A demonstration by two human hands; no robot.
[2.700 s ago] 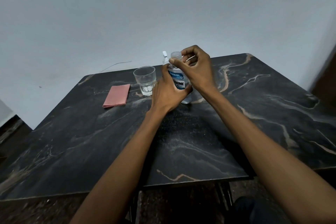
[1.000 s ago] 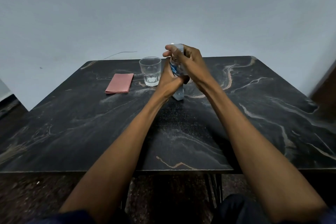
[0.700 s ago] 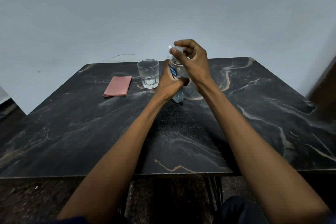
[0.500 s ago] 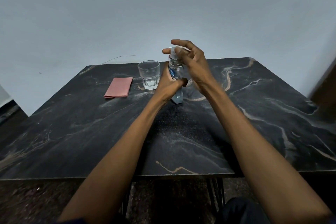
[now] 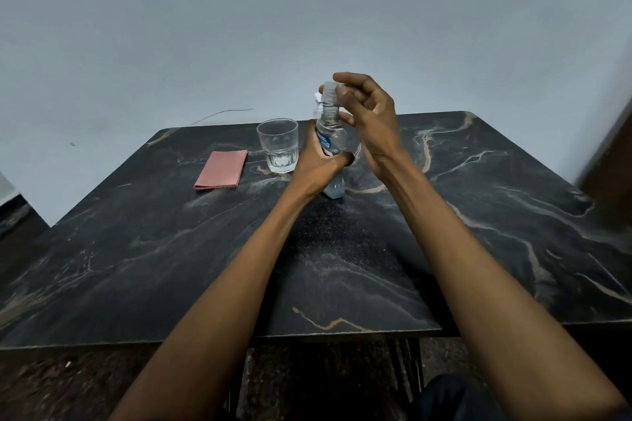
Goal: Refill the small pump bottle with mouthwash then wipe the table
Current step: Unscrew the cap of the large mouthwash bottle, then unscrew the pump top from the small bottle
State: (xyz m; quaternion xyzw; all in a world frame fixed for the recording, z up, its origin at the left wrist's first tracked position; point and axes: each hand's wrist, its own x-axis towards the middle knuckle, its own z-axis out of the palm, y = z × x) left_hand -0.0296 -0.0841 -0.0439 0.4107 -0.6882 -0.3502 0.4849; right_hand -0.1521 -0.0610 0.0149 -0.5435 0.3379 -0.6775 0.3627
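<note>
Your left hand (image 5: pixel 316 164) is clamped round the bottle (image 5: pixel 329 137), upright on the counter (image 5: pixel 376 267) just right of the glass (image 5: pixel 277 144). Your right hand (image 5: pixel 367 113) pinches the cap (image 5: pixel 330 92) above its neck. Lift the cap straight clear and hold the bottle steady.

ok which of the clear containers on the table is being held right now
The mouthwash bottle, gripped by the left hand while the right hand lifts its cap. The glass beside it stands untouched.

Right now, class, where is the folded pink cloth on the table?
In the head view, the folded pink cloth lies flat at the table's far left, just left of the empty glass.
</note>
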